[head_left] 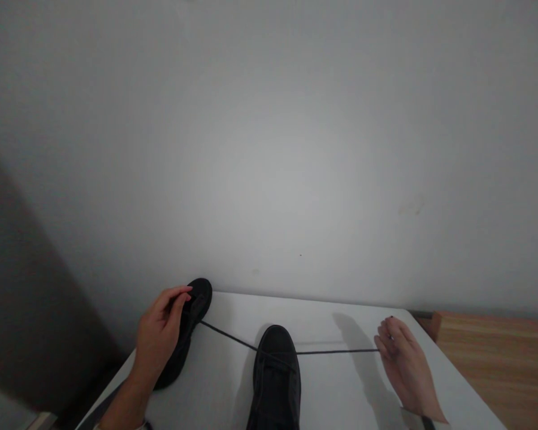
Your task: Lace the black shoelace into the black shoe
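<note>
Since both shoes are dark canvas-type w/ rubber soles, they likely handle light and fairly soft up top, stiffer at the sole; best grip is at the sides or heel, not the floppy tongue. Far left, the left hand sits on the left shoe, fingers closed round its upper near the toe end, thumb and forefinger pinched together approx. where the lace starts. That shoe lies at the left edge of the white bench, toe pointing far.

Moving right, the lace is thin, dark, limp by nature but drawn taut here; it runs from the left shoe across the toe area of the middle shoe, which stands near centre, toe pointing far. Thin cord like this is prob. slippery-ish, so a pinch near the end holds best.

Far right, the right hand has fingers curled, tips clamped on the lace end. Beyond it, a wooden surface.

No brand, label or writing legible; pic too dim.
</note>
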`<state>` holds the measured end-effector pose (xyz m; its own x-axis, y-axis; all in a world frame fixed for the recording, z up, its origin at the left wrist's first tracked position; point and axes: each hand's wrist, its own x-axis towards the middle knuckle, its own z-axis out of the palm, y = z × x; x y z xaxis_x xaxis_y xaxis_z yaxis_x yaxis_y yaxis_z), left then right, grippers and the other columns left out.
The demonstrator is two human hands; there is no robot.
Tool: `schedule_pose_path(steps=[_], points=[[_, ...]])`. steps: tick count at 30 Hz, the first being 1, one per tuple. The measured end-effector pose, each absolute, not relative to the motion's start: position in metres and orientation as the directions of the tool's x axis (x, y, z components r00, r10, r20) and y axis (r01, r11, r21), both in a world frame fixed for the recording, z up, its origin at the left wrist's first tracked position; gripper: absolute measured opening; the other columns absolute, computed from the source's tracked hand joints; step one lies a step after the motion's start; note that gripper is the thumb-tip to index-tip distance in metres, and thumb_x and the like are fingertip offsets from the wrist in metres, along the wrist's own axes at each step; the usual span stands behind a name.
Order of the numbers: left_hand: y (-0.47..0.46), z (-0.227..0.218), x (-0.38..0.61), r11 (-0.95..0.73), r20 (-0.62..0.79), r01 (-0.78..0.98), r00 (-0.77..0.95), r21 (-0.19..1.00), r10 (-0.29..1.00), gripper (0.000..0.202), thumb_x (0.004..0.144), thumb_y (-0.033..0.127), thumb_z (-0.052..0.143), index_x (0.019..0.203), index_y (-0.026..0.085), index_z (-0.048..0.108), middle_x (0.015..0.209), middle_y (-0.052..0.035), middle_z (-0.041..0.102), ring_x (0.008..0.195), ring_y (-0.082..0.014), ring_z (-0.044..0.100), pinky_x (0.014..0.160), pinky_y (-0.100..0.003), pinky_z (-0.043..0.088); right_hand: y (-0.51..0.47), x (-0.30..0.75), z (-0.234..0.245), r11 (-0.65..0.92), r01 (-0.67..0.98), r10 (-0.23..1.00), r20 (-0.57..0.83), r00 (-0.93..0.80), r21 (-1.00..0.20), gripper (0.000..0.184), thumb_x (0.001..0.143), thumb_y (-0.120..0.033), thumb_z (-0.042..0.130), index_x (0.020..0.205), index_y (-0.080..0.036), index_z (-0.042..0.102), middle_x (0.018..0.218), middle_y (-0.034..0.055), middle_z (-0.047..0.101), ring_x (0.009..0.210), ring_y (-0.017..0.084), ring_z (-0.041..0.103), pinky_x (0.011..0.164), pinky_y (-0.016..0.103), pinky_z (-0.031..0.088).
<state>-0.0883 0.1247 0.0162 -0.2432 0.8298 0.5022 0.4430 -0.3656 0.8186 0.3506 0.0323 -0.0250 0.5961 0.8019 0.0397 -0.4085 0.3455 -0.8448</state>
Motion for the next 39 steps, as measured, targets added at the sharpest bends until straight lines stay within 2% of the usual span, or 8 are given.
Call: schedule_pose_path(steps=[4,8,13,17,23,26,29,39], points=[[0.119,0.001,-0.081,-0.407,0.531,0.478,-0.156,0.778,0.833,0.022,0.09,0.039,0.059,0.101,0.023,0.069,0.094,-0.0035,0.072,0.09,-0.0236,0.068,0.087,-0.036,0.051,0.027,0.347,-0.022,0.293,-0.359,0.833,0.052,0.551,-0.886,0.035,0.066,-0.042,0.091,0.075,-0.02,0.066,0.065,-0.0065,0.048,0.054,0.006,0.036,0.048,0.012,0.04],[0.114,-0.01,-0.072,-0.456,0.529,0.415,-0.075,0.787,0.845,0.017,0.089,0.035,0.064,0.099,0.023,0.069,0.095,-0.0034,0.072,0.089,-0.0223,0.07,0.086,-0.034,0.053,0.017,0.348,-0.017,0.232,-0.299,0.877,0.066,0.475,-0.926,0.032,0.07,-0.042,0.088,0.074,-0.02,0.066,0.066,-0.0058,0.048,0.053,0.007,0.032,0.046,0.018,0.032],[0.108,-0.012,-0.066,-0.511,0.531,0.328,0.031,0.794,0.846,0.01,0.087,0.03,0.065,0.088,0.022,0.072,0.082,-0.0019,0.07,0.078,-0.0201,0.07,0.071,-0.028,0.056,0.003,0.36,-0.015,0.048,-0.035,0.985,0.041,0.17,-0.998,0.039,0.078,-0.052,0.078,0.067,-0.02,0.058,0.061,-0.0075,0.04,0.052,0.009,0.025,0.049,0.025,0.02],[0.107,-0.019,-0.071,-0.548,0.551,0.405,0.121,0.732,0.826,0.009,0.089,0.026,0.063,0.088,0.023,0.071,0.081,-0.0012,0.068,0.072,-0.0182,0.067,0.064,-0.026,0.053,0.0,0.359,-0.011,-0.062,0.246,0.996,-0.075,-0.044,-0.967,0.039,0.079,-0.052,0.075,0.067,-0.019,0.058,0.06,-0.0065,0.042,0.059,0.012,0.034,0.056,0.027,0.025],[0.107,-0.026,-0.071,-0.622,0.59,0.55,0.264,0.558,0.763,0.009,0.09,0.024,0.061,0.089,0.023,0.07,0.081,-0.0025,0.07,0.076,-0.0195,0.066,0.069,-0.028,0.052,0.005,0.344,-0.012,-0.123,0.383,0.957,-0.212,-0.198,-0.916,0.036,0.076,-0.05,0.074,0.068,-0.019,0.057,0.063,-0.0037,0.049,0.064,0.015,0.041,0.06,0.028,0.029],[0.104,-0.024,-0.068,-0.617,0.564,0.556,0.293,0.556,0.772,0.01,0.091,0.025,0.06,0.087,0.023,0.07,0.079,-0.0019,0.07,0.072,-0.0187,0.065,0.067,-0.027,0.051,0.007,0.342,-0.019,-0.127,0.424,0.955,-0.226,-0.193,-0.897,0.031,0.077,-0.046,0.072,0.07,-0.02,0.057,0.065,-0.0037,0.049,0.064,0.015,0.042,0.06,0.029,0.029],[0.1,-0.021,-0.066,-0.571,0.483,0.525,0.31,0.631,0.819,0.014,0.092,0.028,0.059,0.085,0.023,0.069,0.077,-0.0012,0.067,0.064,-0.0163,0.061,0.059,-0.025,0.048,0.008,0.337,-0.021,-0.106,0.425,0.953,-0.214,-0.216,-0.899,0.028,0.081,-0.043,0.069,0.072,-0.02,0.058,0.068,-0.0032,0.05,0.067,0.016,0.043,0.062,0.029,0.031],[0.085,-0.014,-0.039,-0.59,0.364,0.348,0.533,0.729,0.764,0.019,0.095,0.026,0.056,0.081,0.021,0.067,0.074,-0.0022,0.065,0.071,-0.0177,0.059,0.064,-0.027,0.045,0.013,0.31,-0.019,-0.049,0.355,0.928,-0.173,-0.328,-0.933,0.02,0.089,-0.038,0.062,0.082,-0.02,0.057,0.075,-0.0026,0.051,0.071,0.016,0.044,0.065,0.029,0.033]])
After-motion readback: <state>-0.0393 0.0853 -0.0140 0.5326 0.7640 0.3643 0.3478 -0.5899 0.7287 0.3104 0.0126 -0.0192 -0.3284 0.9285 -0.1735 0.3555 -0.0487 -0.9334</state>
